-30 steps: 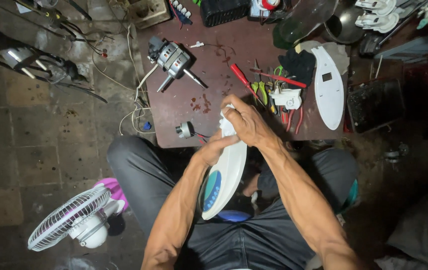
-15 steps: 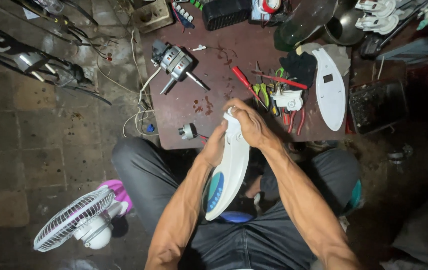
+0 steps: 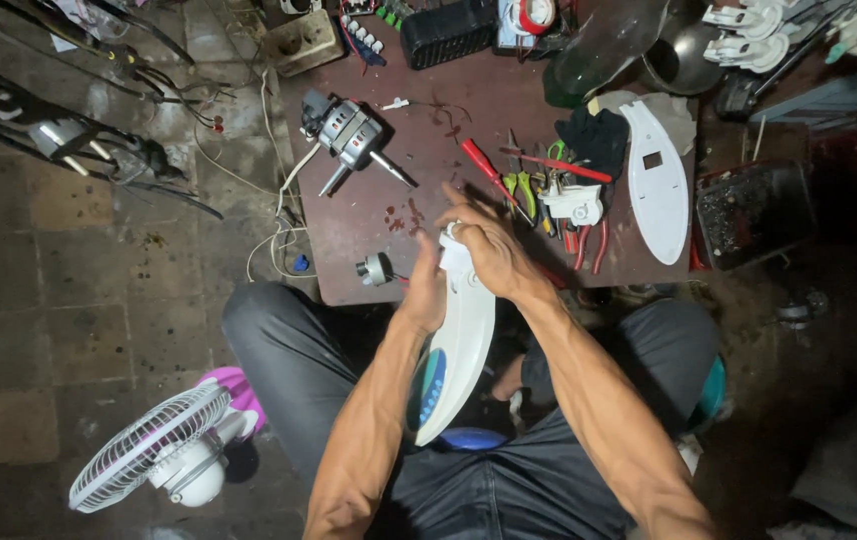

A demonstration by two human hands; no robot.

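Above brown table (image 3: 429,190), both hands grip white fan housing (image 3: 459,350).

On the dark red counter (image 3: 509,110) lay a grey electric motor (image 3: 351,133) near its left edge, a red-handled screwdriver (image 3: 482,166) mid-counter, and a white oval plastic panel (image 3: 657,182) by the right edge.

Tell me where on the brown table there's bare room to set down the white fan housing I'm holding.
The widest bare patch of the brown table lies in the middle, between the fan motor and the red screwdriver. A smaller strip runs along the near edge by the small round part. The right half is crowded: pliers, cloth, white oval panel.
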